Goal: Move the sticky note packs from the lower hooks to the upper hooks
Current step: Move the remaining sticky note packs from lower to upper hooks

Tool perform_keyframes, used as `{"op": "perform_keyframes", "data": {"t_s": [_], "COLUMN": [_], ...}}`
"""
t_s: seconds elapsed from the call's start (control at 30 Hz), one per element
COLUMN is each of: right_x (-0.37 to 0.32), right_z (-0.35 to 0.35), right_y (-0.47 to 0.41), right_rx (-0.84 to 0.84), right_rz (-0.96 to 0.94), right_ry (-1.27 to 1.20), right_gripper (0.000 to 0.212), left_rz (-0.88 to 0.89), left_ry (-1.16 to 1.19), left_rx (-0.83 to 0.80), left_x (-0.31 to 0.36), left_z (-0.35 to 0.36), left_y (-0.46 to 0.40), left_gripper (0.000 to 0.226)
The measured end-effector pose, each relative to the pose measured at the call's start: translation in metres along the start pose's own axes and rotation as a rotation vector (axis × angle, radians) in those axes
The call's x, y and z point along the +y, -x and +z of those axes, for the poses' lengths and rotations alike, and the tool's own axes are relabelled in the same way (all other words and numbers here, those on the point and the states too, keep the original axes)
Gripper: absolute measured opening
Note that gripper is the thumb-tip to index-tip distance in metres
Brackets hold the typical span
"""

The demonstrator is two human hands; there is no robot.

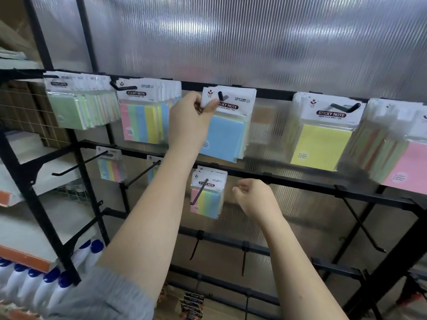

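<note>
Left hand [189, 116] pinches blue sticky note pack [225, 137] header on upper hook [221, 96].
Right hand [254, 197], fingers loosely curled, holds nothing; striped pack [205, 199] hangs just left of it on lower hook [200, 192].

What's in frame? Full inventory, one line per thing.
blue sticky note packs: stack, blue, upper row centre hook, front header pinched by left hand
striped sticky note packs: stack, pink/green/blue/yellow, upper row, left of the blue
green sticky note packs: stack, pale green, upper row far left
yellow sticky note packs: stack, yellow, upper row right
pink sticky note packs: stack, pink, upper row far right, blurred
lower striped packs: a few, lower row centre hook
lower-left striped packs: count unclear, lower row left
rack: one, black metal, several bare hooks
bottles: several, white with blue caps, bottom left
left hand: raised at blue packs
right hand: loosely curled, holds nothing, beside lower striped packs
</note>
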State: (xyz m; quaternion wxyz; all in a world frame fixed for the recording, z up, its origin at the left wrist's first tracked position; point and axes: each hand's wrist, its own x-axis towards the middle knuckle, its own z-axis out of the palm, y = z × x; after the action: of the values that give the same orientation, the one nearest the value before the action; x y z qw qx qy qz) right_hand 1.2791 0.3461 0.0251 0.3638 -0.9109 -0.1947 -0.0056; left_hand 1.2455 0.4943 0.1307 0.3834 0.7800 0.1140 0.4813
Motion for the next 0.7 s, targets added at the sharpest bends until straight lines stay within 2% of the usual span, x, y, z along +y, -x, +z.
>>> {"op": "perform_keyframes", "data": {"t_s": [0.07, 0.2, 0.33, 0.53, 0.7], "right_x": [-0.002, -0.003, -0.004, -0.004, -0.012], "right_z": [0.003, 0.014, 0.033, 0.078, 0.122], "right_y": [-0.004, -0.009, -0.010, -0.010, -0.009], "right_rx": [-0.004, 0.023, 0.037, 0.126, 0.215], "right_rz": [-0.001, 0.022, 0.084, 0.240, 0.273], "right_ry": [0.004, -0.007, -0.062, -0.300, -0.393], "right_gripper": [0.029, 0.030, 0.032, 0.049, 0.022], "left_rz": [0.008, 0.014, -0.013, 0.018, 0.074], "left_ry": [-0.008, -0.005, 0.018, -0.005, -0.058], "left_rx": [0.026, 0.067, 0.012, -0.119, -0.274], "left_x": [-0.003, -0.015, -0.035, -0.067, -0.091], "left_z": [-0.003, -0.015, -0.028, -0.049, -0.069], "left_y": [0.000, 0.006, 0.011, 0.009, 0.008], "left_gripper": [0.026, 0.022, 0.019, 0.023, 0.024]}}
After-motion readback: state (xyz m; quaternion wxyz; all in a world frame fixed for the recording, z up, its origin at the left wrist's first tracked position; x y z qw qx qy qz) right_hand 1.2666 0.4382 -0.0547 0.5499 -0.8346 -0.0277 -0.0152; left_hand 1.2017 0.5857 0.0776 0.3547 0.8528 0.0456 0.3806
